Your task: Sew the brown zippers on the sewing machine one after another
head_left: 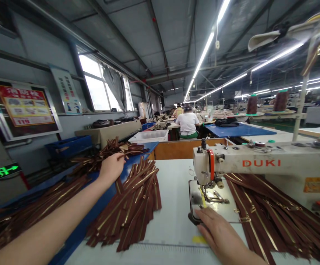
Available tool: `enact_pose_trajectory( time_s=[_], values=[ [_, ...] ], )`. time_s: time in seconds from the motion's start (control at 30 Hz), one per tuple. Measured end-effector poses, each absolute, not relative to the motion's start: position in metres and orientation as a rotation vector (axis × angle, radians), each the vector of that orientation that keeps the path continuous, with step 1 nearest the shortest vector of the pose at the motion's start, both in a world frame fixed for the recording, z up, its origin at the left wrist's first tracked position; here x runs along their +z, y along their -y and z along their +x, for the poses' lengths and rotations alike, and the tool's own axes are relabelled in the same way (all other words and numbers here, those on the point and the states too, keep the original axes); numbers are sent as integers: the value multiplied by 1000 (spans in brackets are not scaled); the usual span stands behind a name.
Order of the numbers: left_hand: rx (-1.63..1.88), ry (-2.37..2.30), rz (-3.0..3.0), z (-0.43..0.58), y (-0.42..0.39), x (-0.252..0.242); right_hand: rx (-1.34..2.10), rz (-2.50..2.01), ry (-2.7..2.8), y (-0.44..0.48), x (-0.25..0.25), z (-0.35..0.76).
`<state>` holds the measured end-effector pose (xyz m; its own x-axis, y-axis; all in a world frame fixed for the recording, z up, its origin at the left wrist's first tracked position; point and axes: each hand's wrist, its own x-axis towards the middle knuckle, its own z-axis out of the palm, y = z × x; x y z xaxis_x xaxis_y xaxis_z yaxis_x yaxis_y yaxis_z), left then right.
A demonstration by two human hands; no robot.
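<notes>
My left hand [112, 168] reaches out over the blue table on the left, fingers closed at the end of a brown zipper [133, 151] by a heap of brown pieces [108, 150]. Just right of that hand, a fanned pile of brown zippers [132, 206] with gold teeth lies on the pale sewing table [173, 184]. My right hand [217, 232] rests with its fingers stretched out at the front edge of the metal plate [195, 200], below the needle of the sewing machine [204, 165]. No zipper shows under its fingers.
More brown zippers [275, 217] lie right of the needle, partly under the machine arm. Another long bundle [35, 206] covers the blue table [90, 198] at left. A wooden board [176, 149] stands behind the sewing table. Farther back sits a person in white [187, 123].
</notes>
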<state>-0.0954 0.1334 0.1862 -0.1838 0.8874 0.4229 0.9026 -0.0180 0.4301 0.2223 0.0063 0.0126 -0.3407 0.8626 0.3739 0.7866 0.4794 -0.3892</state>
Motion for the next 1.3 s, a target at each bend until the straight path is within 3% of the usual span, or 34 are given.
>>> enact_pose_trajectory(
  time_s=[0.3, 0.63, 1.0, 1.3],
  values=[
    [-364, 2205, -2095, -89, -145, 97, 139, -1253, 2153, -16, -3, 226],
    [-56, 2198, -2029, -74, -151, 83, 256, -1261, 2183, -16, 1, 226],
    [62, 2342, -2024, -90, -194, 110, 303, -1321, 2170, -13, 8, 224],
    [55, 2287, -2021, -79, -185, 85, 285, -1278, 2170, -15, 2, 225]
  ],
)
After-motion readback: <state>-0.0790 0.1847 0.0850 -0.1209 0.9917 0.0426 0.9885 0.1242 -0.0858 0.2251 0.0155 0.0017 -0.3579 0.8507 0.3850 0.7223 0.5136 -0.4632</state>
